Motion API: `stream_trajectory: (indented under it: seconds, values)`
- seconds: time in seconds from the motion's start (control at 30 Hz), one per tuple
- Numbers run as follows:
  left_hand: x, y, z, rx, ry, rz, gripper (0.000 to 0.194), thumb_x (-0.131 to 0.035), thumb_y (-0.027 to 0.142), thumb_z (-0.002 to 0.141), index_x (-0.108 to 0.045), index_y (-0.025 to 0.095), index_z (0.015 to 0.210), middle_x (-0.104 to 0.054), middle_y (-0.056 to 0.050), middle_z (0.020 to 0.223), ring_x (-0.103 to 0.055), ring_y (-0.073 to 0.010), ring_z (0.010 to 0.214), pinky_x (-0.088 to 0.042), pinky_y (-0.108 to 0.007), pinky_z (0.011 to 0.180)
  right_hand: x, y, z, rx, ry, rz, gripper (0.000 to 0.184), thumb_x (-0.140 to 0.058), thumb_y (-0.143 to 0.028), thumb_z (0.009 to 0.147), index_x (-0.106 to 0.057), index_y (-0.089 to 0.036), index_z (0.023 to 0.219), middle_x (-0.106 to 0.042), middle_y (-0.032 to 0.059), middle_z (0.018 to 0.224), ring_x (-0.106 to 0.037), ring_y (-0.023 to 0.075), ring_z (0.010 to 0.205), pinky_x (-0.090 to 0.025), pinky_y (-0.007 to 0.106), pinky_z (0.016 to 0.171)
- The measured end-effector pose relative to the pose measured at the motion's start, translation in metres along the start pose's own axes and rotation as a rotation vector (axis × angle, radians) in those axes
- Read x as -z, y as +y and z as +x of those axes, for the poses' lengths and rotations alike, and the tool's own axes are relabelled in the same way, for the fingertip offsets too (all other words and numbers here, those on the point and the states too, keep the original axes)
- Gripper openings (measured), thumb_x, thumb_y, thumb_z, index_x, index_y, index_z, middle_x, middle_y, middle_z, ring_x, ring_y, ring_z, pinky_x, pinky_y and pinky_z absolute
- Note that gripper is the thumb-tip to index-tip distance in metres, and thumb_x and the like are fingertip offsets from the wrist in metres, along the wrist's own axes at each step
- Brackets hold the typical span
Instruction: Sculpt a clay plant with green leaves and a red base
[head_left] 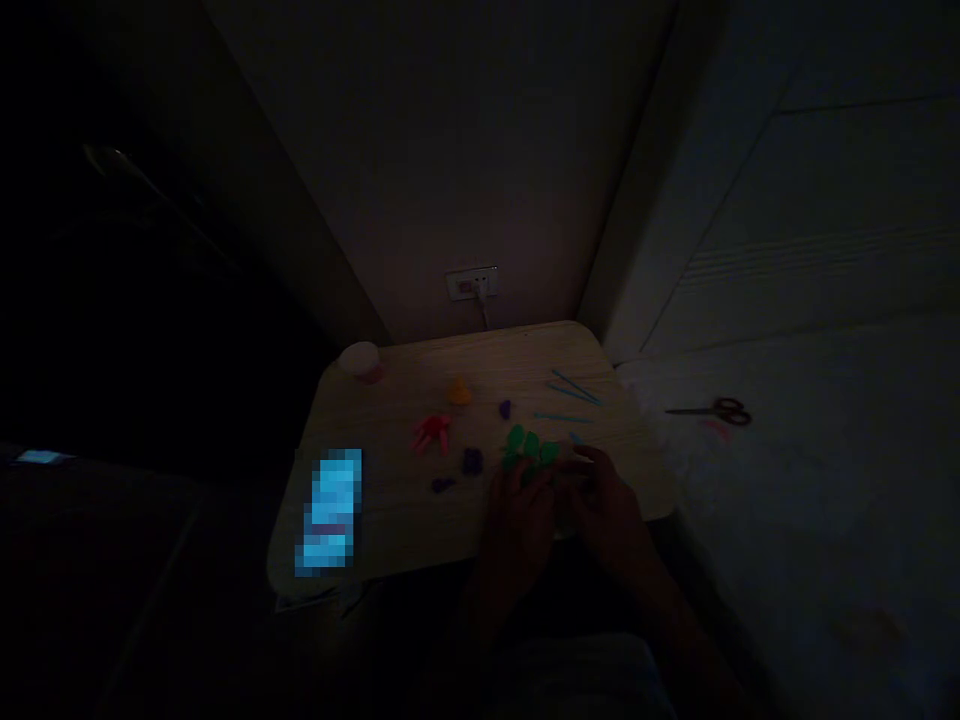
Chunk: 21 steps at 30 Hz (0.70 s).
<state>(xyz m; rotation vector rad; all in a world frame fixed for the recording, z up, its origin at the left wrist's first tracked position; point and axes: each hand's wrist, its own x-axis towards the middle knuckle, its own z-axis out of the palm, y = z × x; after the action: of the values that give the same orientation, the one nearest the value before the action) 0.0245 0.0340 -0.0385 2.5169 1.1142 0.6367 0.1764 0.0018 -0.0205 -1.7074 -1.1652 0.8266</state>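
Observation:
The light is very dim. My left hand (521,510) is over the front right part of the small table, its fingers bent against the lower edge of a green leaf-shaped piece (531,444). Several green lobes stick out beyond those fingertips. Close on its right, my right hand (604,500) has its fingers curled together; what they hold is hidden in shadow. A small blue piece (576,438) lies just beyond the right fingers. Left of my hands are a dark purple flower-like piece (472,461) and a smaller dark piece (443,485).
On the wooden table (405,530) lie a red-pink piece (433,432), an orange piece (459,391), a purple piece (505,409), blue sticks (574,387), a white-topped tub (361,360) and a glowing blurred screen (330,510). Scissors (727,411) lie on the pale surface at right. A wall socket (472,284) is behind.

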Motion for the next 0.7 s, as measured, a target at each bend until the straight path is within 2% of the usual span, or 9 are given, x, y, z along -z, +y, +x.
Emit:
stream_trajectory:
  seconds: [0.13,0.23,0.33,0.4,0.47,0.57,0.7]
  values:
    - [-0.001,-0.001,0.000,-0.018,0.017,-0.022,0.024,-0.055,0.014,0.103,-0.074,0.022,0.116,-0.072,-0.004,0.144,-0.056,-0.0342,0.137,-0.046,-0.060,0.114,0.002,0.002,0.003,0.006,-0.007,-0.022,0.049,-0.058,-0.047,0.094,-0.053,-0.020,0.134,-0.079,0.0153,0.118,-0.080,0.0284,0.091,-0.064,0.042,0.076]
    - [0.006,-0.002,0.000,-0.028,0.066,-0.087,0.021,-0.055,0.015,0.103,-0.074,0.021,0.105,-0.073,-0.005,0.142,-0.056,-0.0334,0.136,-0.046,-0.059,0.113,0.005,0.003,0.007,0.042,0.119,-0.154,0.042,-0.055,-0.045,0.096,-0.058,-0.020,0.129,-0.077,0.0153,0.118,-0.077,0.0292,0.089,-0.060,0.045,0.077]
    - [0.017,-0.004,-0.003,0.001,0.233,-0.196,0.021,-0.054,0.016,0.104,-0.074,0.021,0.098,-0.074,-0.009,0.136,-0.060,-0.0300,0.130,-0.047,-0.054,0.112,0.011,0.003,0.012,0.085,0.238,-0.187,0.034,-0.053,-0.041,0.097,-0.063,-0.020,0.121,-0.075,0.0154,0.118,-0.073,0.0282,0.088,-0.057,0.041,0.071]
    - [0.024,-0.006,-0.005,0.066,0.374,-0.319,0.021,-0.057,0.020,0.103,-0.075,0.020,0.092,-0.076,-0.010,0.120,-0.066,-0.0259,0.115,-0.053,-0.046,0.103,0.014,0.000,0.014,0.122,0.247,-0.156,0.030,-0.055,-0.039,0.097,-0.064,-0.020,0.119,-0.075,0.0137,0.115,-0.071,0.0260,0.085,-0.055,0.037,0.066]
    - [0.029,-0.010,-0.007,0.165,0.476,-0.502,0.015,-0.066,0.023,0.098,-0.076,0.021,0.088,-0.076,-0.007,0.101,-0.070,-0.0213,0.097,-0.057,-0.036,0.090,0.014,-0.006,0.014,0.193,0.207,-0.120,0.024,-0.058,-0.036,0.098,-0.065,-0.021,0.116,-0.075,0.0107,0.108,-0.070,0.0235,0.080,-0.054,0.035,0.064]
    - [0.033,-0.014,-0.010,0.373,0.546,-0.832,0.005,-0.081,0.023,0.082,-0.077,0.021,0.081,-0.075,-0.002,0.081,-0.070,-0.0176,0.078,-0.057,-0.028,0.074,0.008,-0.018,0.008,0.372,0.037,-0.088,0.015,-0.064,-0.030,0.097,-0.067,-0.023,0.110,-0.074,0.0066,0.099,-0.069,0.0212,0.080,-0.054,0.033,0.069]
    - [0.033,-0.017,-0.013,0.611,0.543,-1.097,0.011,-0.087,0.022,0.067,-0.078,0.019,0.073,-0.079,-0.004,0.077,-0.074,-0.0189,0.073,-0.059,-0.027,0.069,-0.006,-0.034,0.000,0.583,-0.143,-0.060,0.019,-0.065,-0.020,0.096,-0.069,-0.025,0.114,-0.074,0.0065,0.102,-0.070,0.0212,0.085,-0.056,0.033,0.075]
